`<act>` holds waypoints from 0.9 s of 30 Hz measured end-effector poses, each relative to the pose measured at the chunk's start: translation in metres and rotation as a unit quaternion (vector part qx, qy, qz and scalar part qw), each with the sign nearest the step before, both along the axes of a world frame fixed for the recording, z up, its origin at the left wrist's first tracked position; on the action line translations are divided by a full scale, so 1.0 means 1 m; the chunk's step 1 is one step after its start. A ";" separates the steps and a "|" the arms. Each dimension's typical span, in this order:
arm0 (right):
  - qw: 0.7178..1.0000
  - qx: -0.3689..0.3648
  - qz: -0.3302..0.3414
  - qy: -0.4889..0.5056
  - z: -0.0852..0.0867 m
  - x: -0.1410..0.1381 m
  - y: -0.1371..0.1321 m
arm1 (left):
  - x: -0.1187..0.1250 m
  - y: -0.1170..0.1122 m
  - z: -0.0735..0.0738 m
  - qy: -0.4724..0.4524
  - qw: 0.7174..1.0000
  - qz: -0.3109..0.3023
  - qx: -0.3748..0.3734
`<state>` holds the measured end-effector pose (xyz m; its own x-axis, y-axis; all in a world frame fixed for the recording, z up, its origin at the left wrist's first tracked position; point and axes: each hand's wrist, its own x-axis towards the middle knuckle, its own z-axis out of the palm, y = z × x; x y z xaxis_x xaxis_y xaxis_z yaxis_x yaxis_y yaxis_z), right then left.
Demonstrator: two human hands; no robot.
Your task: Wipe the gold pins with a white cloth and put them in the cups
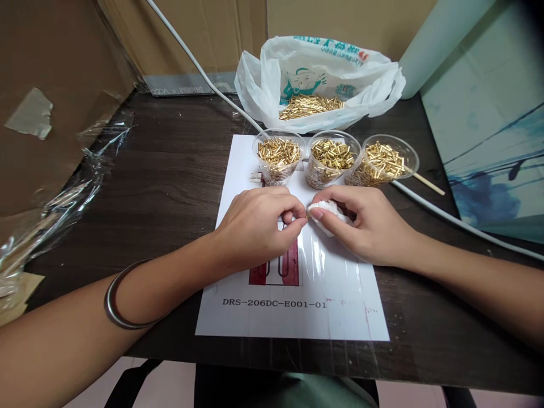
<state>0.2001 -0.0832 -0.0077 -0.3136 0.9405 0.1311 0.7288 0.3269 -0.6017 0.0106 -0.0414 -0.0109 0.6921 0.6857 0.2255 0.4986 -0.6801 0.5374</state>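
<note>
Between the thumb and forefinger of my left hand [263, 221] is a tiny gold-coloured metal pin [307, 216], mostly hidden by the fingertips. My right hand [368, 224] grips a crumpled white tissue [328, 211], its near edge meeting the pin. Both hands are just above a printed white sheet [293, 320] with a dark red drawing [291, 263] on it. Just beyond the hands stand three clear plastic cups, a left one [278, 175], a middle one [318, 177] and a right one [410, 153], all filled with small gold metal pieces.
Behind the cups sits an open white plastic bag [255, 85] with more gold pieces [310, 106]. A thin wooden stick [429, 184] sticks out by the right cup. A white cable [199, 71] crosses the dark table [170, 153]. Clear plastic wrap [80, 198] lies along the left cardboard.
</note>
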 end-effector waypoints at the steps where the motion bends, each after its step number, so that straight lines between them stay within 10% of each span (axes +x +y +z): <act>1: 1.000 0.000 -0.001 -0.001 0.000 0.000 0.000 | 0.000 0.000 0.000 -0.001 1.000 0.000 0.001; 27: 1.000 0.017 0.016 -0.006 -0.001 0.000 0.001 | 0.001 0.002 0.000 0.008 1.000 -0.002 -0.006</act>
<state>0.2005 -0.0826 -0.0088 -0.3462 0.9245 0.1594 0.7244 0.3714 -0.5808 0.0114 -0.0390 -0.0108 0.6980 0.6858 0.2061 0.5050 -0.6754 0.5374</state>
